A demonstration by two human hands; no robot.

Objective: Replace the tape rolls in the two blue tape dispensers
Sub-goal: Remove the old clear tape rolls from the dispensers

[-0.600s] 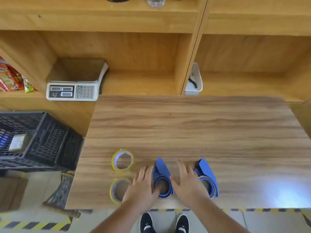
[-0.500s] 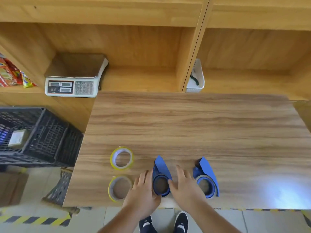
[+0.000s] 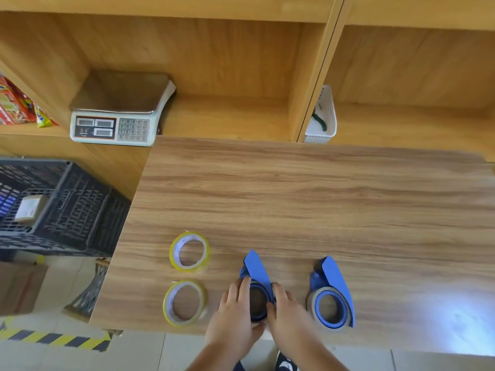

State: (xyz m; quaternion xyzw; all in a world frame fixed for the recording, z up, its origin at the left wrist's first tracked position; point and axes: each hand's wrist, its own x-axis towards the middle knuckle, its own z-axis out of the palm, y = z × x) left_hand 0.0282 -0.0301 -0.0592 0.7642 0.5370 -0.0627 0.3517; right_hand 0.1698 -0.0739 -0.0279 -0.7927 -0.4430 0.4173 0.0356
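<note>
Two blue tape dispensers lie flat near the table's front edge. My left hand [image 3: 235,314] and my right hand [image 3: 288,314] clasp the left dispenser [image 3: 256,271] from both sides, around its round hub. The right dispenser [image 3: 332,293] lies free, with a thin brown roll around its blue ring. To the left, two yellow-edged tape rolls rest flat on the wood: the far roll [image 3: 189,250] and the near roll [image 3: 185,302].
The wooden table [image 3: 308,199] stretches away behind the dispensers. A weighing scale [image 3: 117,111] and a white basket [image 3: 322,121] sit on the shelf behind. A black crate [image 3: 59,207] stands to the left, below table level.
Both hands have closed in around the left dispenser. My right hand has come off the space between the dispensers, leaving the right dispenser fully visible.
</note>
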